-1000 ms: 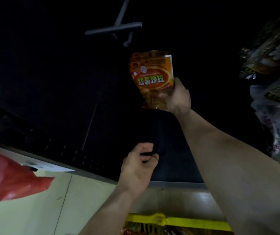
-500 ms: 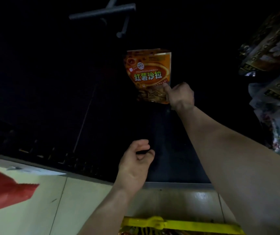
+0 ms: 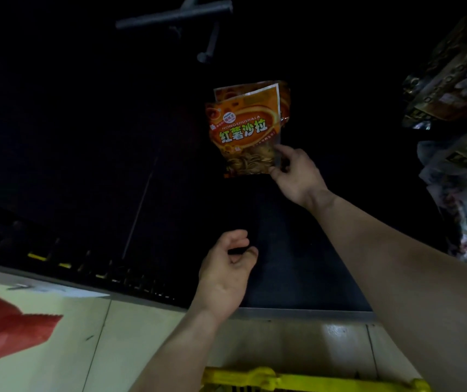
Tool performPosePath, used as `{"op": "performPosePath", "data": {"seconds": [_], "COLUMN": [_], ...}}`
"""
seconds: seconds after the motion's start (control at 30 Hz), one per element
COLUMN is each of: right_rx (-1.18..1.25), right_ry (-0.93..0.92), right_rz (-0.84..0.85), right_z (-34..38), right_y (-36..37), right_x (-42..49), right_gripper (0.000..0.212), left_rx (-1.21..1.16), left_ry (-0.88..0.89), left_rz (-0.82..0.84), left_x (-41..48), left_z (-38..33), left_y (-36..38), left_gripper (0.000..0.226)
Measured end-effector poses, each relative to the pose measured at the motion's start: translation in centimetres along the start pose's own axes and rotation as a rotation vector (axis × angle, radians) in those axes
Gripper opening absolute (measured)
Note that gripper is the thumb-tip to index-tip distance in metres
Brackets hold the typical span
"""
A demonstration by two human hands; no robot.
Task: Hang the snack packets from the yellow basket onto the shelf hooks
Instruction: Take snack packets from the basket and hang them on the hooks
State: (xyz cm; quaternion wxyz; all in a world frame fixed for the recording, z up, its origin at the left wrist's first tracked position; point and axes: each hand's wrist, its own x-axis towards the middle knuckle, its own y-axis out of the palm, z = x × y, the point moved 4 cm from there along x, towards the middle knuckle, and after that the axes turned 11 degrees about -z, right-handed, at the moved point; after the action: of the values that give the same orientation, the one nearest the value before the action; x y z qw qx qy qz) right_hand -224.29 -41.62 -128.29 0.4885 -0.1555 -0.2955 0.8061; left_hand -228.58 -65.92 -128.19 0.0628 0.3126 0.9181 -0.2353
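Observation:
An orange snack packet (image 3: 243, 128) with white Chinese lettering hangs against the dark shelf back panel, and a second like packet shows just behind its top edge. My right hand (image 3: 297, 171) pinches the front packet's lower right corner between thumb and fingers. My left hand (image 3: 226, 275) hovers lower, fingers loosely curled, holding nothing. The yellow basket (image 3: 297, 380) shows only its rim at the bottom edge. A grey shelf hook (image 3: 208, 46) sticks out above the packets, bare.
Several other packaged goods (image 3: 458, 94) hang in the dark at the right. A red bag (image 3: 6, 326) lies at the lower left on the pale floor (image 3: 113, 349). The shelf base edge (image 3: 297, 314) runs across below my left hand.
My right hand has shifted from holding the packet's bottom, through an open-fingered touch, to pinching its lower right corner. A second packet now shows behind it. My left hand stayed low and curled.

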Motion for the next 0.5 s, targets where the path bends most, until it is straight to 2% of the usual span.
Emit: {"op": "performPosePath", "data": {"seconds": [0.27, 0.5], "right_rx": [-0.069, -0.199], "right_ry": [0.009, 0.002], "right_rz": [0.046, 0.156], "right_z": [0.6, 2.7], "right_y": [-2.1, -8.3], "right_x": [-4.4, -14.1], "right_gripper": [0.059, 0.057], "left_rx": [0.079, 0.227], "left_ry": [0.028, 0.084], "left_rz": [-0.003, 0.007], "left_x": [-0.8, -5.9], "left_z": [-1.2, -3.5], "left_y": [-0.7, -2.7], "left_gripper": [0.027, 0.028]}}
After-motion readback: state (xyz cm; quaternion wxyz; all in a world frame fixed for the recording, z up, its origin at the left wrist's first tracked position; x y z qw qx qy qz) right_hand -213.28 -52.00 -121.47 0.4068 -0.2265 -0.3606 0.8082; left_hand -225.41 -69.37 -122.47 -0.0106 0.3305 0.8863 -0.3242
